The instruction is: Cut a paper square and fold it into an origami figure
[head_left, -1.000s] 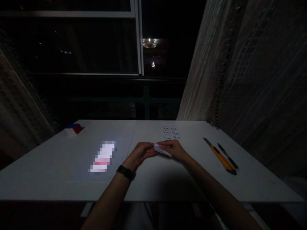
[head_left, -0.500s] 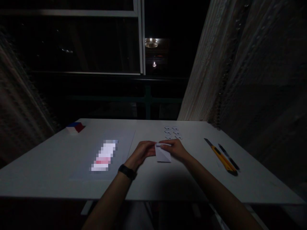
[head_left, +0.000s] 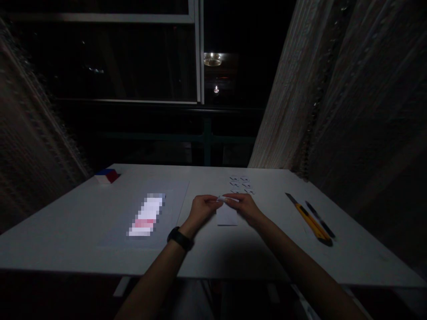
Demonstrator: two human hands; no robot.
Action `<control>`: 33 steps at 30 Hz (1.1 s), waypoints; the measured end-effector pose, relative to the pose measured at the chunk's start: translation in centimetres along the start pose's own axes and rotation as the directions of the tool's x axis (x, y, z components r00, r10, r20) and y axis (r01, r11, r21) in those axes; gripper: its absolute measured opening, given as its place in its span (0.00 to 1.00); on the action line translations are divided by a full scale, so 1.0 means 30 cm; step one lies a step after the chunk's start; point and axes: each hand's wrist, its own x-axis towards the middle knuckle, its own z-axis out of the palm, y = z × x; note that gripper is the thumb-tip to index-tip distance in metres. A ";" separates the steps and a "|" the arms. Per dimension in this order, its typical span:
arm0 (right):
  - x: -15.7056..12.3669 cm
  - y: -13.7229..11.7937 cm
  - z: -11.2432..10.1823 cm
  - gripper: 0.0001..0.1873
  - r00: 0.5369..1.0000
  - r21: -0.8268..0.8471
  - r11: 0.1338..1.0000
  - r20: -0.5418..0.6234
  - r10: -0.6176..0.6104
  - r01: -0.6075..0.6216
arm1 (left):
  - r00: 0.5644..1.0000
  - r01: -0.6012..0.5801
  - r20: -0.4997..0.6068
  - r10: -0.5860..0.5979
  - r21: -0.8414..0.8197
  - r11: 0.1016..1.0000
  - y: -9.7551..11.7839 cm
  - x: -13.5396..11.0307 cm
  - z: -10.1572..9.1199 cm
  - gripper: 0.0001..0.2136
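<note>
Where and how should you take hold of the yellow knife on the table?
Probably best by the near half of its yellow handle, coming down from above and slightly from the left. The knife lies flat, its bare blade pointing away from the person, and the pen lies close along its right side.

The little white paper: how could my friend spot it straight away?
Find the big white table. Near its middle, the left hand and right hand pinch the far edge of the squarish little white paper. Unlike the small dark-marked pieces beyond it, this one is bigger, looks plain and is held.
</note>
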 end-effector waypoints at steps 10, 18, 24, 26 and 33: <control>0.000 -0.001 -0.007 0.18 0.998 0.000 0.998 0.033 0.056 -0.056 | 0.986 0.098 0.138 -0.093 -0.027 0.995 0.024 -0.017 -0.008 0.14; -0.006 -0.030 -0.006 0.20 0.991 -0.114 0.990 0.113 -0.066 0.079 | 0.946 0.276 0.220 -0.237 -0.165 0.947 0.029 -0.020 -0.036 0.14; -0.010 -0.036 -0.012 0.21 0.991 -0.149 0.985 0.111 -0.072 0.089 | 0.919 0.336 0.281 -0.278 -0.182 0.924 0.033 -0.020 -0.047 0.14; -0.010 -0.036 -0.015 0.21 0.991 -0.161 0.983 0.112 -0.070 0.088 | 0.909 0.352 0.302 -0.286 -0.191 0.916 0.038 -0.022 -0.047 0.14; -0.011 -0.043 -0.025 0.21 0.986 -0.158 0.983 0.149 -0.070 0.094 | 0.876 0.377 0.380 -0.296 -0.158 0.913 0.052 -0.028 -0.056 0.12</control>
